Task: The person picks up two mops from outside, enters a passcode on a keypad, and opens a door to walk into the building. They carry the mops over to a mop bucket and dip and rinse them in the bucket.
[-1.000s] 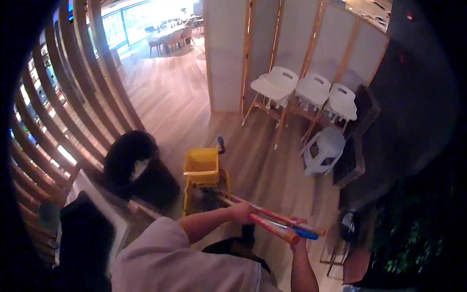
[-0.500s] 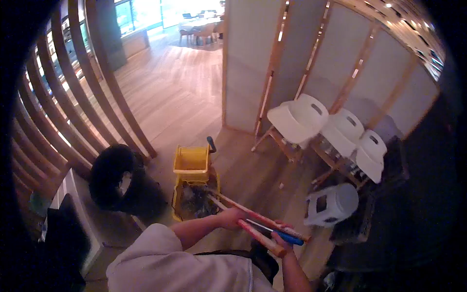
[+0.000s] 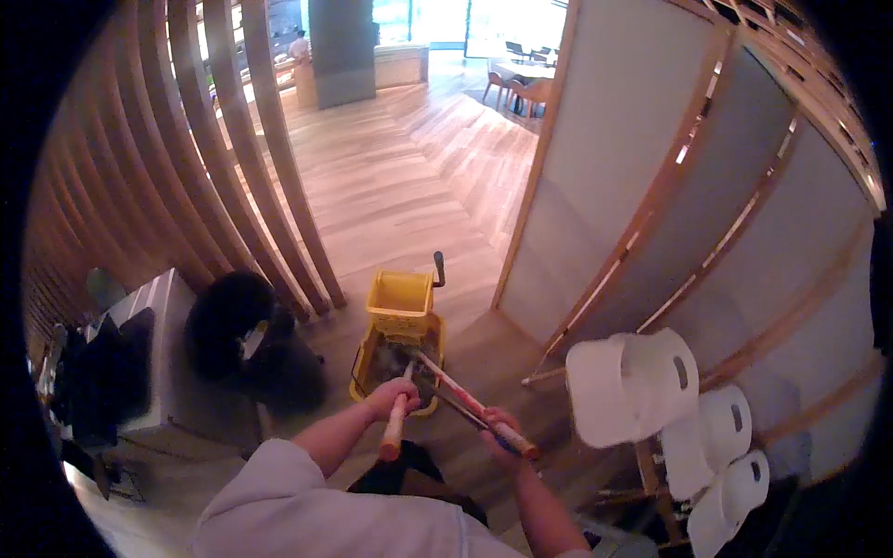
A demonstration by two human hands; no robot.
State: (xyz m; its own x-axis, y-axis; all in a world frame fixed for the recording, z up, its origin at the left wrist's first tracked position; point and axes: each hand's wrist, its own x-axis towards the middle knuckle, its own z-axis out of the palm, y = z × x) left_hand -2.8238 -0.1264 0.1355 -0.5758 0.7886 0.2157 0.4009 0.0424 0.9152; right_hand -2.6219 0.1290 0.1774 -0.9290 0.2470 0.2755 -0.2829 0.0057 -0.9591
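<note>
A yellow mop bucket (image 3: 357, 372) with a wringer (image 3: 400, 296) stands on the floor ahead of me, dark mop heads inside it. My left hand (image 3: 394, 400) is closed round one red-and-white pole (image 3: 393, 432), whose lower end goes into the bucket. My right hand (image 3: 502, 435) grips a second red-and-white pole (image 3: 453, 384), which also slopes down into the bucket. A thinner dark handle (image 3: 458, 406) runs beside that pole into my right hand. The two poles spread apart toward me.
Wooden slats (image 3: 279, 167) rise at the left, with a round black bin (image 3: 233, 325) and a white-sided cabinet (image 3: 167, 372) below. A folding screen (image 3: 614, 139) and white high chairs (image 3: 623, 391) stand at the right. Tables and chairs (image 3: 521, 88) are farther back.
The view has swung right, past the screen's near edge. The poles, earlier close together, are now apart, one in each hand. The bucket has kept ahead of me as the high chairs came nearer.
</note>
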